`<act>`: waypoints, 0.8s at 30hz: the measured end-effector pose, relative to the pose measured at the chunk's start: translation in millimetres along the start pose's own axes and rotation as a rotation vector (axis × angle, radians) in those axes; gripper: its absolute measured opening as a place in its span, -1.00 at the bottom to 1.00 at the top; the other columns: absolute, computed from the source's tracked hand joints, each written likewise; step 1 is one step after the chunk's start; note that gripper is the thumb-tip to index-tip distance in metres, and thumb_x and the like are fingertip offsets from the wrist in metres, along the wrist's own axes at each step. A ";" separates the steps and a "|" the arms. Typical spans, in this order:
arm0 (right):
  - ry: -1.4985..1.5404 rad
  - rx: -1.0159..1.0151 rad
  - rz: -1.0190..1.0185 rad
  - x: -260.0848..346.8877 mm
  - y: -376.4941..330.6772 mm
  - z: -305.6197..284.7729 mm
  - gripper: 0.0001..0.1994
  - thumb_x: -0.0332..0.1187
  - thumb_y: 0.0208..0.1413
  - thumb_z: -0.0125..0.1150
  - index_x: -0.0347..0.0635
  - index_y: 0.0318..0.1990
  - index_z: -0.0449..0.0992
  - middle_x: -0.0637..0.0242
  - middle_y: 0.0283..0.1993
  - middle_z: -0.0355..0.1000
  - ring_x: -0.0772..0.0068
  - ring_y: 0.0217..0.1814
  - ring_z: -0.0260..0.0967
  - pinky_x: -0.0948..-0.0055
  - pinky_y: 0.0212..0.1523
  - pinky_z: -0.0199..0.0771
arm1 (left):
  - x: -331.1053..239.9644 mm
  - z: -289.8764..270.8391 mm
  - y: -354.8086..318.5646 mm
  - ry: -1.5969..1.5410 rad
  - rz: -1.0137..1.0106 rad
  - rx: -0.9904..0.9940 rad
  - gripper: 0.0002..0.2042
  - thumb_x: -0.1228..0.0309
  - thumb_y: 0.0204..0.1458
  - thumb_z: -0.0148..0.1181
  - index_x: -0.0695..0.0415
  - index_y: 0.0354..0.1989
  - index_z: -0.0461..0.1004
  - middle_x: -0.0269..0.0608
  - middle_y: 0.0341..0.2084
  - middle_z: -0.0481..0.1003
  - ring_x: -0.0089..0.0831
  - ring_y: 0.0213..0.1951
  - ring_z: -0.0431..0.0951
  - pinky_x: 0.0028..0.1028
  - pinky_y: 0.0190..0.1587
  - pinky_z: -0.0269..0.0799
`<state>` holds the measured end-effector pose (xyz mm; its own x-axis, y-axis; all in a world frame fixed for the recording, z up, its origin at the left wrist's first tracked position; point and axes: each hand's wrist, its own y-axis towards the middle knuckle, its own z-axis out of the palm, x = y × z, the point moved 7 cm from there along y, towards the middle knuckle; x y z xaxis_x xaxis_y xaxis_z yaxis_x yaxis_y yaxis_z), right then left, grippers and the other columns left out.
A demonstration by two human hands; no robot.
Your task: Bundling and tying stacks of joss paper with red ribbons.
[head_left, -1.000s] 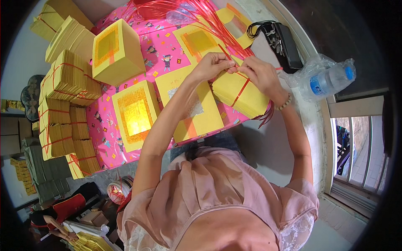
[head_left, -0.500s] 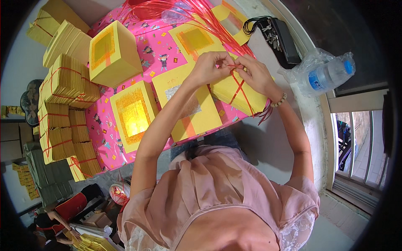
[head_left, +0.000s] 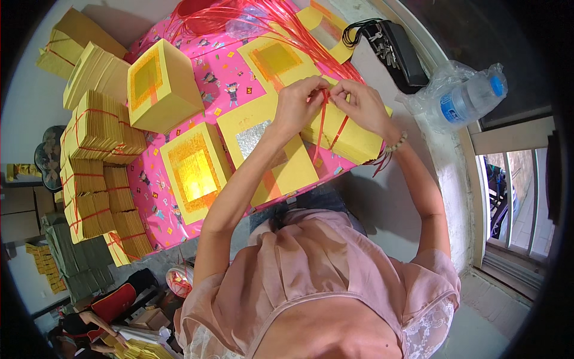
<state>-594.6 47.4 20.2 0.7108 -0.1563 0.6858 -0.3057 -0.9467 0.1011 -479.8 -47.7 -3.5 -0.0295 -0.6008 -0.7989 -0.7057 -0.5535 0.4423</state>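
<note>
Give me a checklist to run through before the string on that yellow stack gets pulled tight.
1. Both hands on the string: ok. The left hand and right hand pinch the red string above the stack.
2. String round the yellow stack: ok. Two red strands run down over its near side.
3. Stack edges squared up: cannot tell, the hands cover the top.
4. Knot formed: cannot tell, it is hidden between the fingers.
5. Stack resting on the pink cloth: ok, though its right end overhangs the cloth's edge.
6. Loose red strings kept apart from the working string: not ok, they trail down to the hands.
</note>
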 end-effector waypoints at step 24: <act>0.043 -0.109 -0.218 -5.9 2.3 0.4 -0.88 -0.56 -0.09 0.17 -0.32 -0.42 0.33 0.23 -0.31 0.22 0.40 -0.42 0.29 0.45 -0.37 0.37 | 45.9 -7.7 -22.6 -0.325 -0.305 -0.183 -0.92 0.58 -0.06 0.41 0.24 -0.39 0.64 -0.19 -0.16 0.45 -0.45 -0.09 0.49 -0.51 -0.12 0.53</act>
<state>-599.2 46.0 16.1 0.7405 0.0625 0.6691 -0.2165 -0.9204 0.3255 -459.8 -67.2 -47.0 -0.0806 -0.1996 -0.9765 -0.5814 -0.7864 0.2088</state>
